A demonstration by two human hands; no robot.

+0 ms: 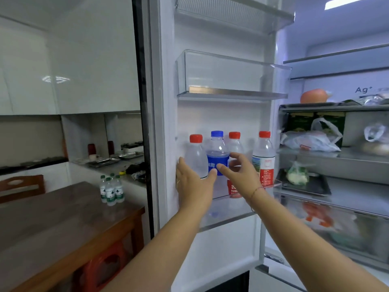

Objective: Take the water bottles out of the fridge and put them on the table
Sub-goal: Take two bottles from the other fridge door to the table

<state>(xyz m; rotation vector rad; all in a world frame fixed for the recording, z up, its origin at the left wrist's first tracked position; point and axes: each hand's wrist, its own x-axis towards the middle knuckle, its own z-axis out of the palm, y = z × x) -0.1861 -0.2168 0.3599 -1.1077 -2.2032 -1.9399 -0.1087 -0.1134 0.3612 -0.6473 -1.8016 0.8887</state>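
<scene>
Several water bottles stand in the lower shelf of the open fridge door: a red-capped bottle at the left, a blue-capped bottle with a blue label, another red-capped bottle behind it, and a red-capped labelled bottle at the right. My left hand is open around the left bottle, fingers spread, without a closed grip. My right hand is open in front of the blue bottle and the one behind it. Several green-capped bottles stand on the wooden table.
Two empty clear door shelves hang above. The fridge interior at the right holds bagged food, an orange fruit and a tray. A wooden chair is behind the table, a red stool under it. A counter with metal trays is beyond.
</scene>
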